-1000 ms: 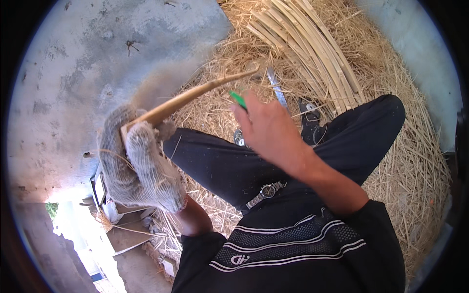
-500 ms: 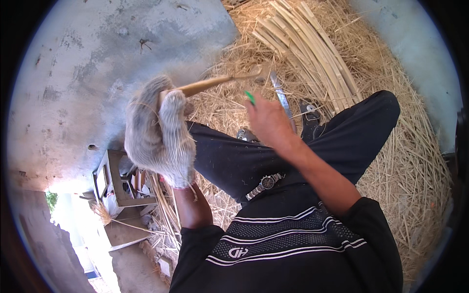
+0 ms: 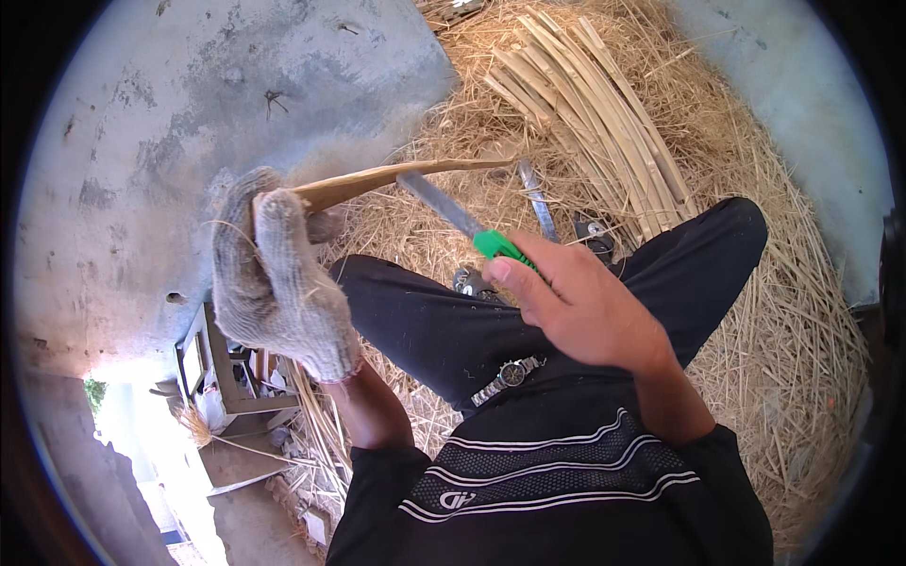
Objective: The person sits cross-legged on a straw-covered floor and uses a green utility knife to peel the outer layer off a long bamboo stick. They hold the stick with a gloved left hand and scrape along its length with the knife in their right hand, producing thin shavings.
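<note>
A knitted grey-white glove covers my left hand, which is closed around one end of a split wooden strip, likely bamboo. The strip points away to the right, narrowing toward its far end. My bare right hand grips the green handle of a knife. Its grey blade slants up to the left, with the tip at or close to the strip's lower edge; contact cannot be made out. Beyond my right hand, a long flat metal blade stands between my feet.
A bundle of split strips lies on shavings at the far right. A worn plaster wall is close on my left. A wristwatch rests on my lap. A small cabinet stands at the lower left.
My right hand has come back toward me and right, bringing the knife blade into clear view. My left hand has shifted slightly left and down with the strip, now seen at greater length.
</note>
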Demonstrator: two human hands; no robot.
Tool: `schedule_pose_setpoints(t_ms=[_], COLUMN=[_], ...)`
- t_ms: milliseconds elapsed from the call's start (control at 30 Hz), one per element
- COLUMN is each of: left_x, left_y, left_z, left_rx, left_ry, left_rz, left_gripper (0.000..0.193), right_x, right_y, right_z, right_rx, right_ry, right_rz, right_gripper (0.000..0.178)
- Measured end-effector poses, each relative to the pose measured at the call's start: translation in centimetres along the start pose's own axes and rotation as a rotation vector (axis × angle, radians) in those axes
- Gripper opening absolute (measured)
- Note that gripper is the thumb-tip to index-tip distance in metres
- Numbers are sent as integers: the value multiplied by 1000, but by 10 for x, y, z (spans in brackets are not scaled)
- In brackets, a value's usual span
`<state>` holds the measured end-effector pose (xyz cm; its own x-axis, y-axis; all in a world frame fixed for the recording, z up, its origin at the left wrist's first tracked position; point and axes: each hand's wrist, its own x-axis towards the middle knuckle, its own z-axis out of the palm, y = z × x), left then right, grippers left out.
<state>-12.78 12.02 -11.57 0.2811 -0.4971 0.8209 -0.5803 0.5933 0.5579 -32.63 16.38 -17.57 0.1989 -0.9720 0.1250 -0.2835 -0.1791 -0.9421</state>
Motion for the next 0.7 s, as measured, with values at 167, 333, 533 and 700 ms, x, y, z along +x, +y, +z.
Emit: schedule_pose_setpoints(t_ms=[167,333,533,700], left_x=[0,-14,-26,-20], left_y=[8,7,-2,5], left_z=[11,14,13,12], left_rx=[-26,115,136,173], left_ry=[-24,85,162,102], left_rz=[43,92,50,58], left_gripper=[26,23,24,25], right_x=[22,39,34,36], right_y=[-26,4,-21,5], right_z=[28,55,46,52], right_rx=[-99,-270,-130,-236], right_ry=[89,158,105,135], right_rz=[-163,-51,-166,-86], right_gripper=[19,18,17,16])
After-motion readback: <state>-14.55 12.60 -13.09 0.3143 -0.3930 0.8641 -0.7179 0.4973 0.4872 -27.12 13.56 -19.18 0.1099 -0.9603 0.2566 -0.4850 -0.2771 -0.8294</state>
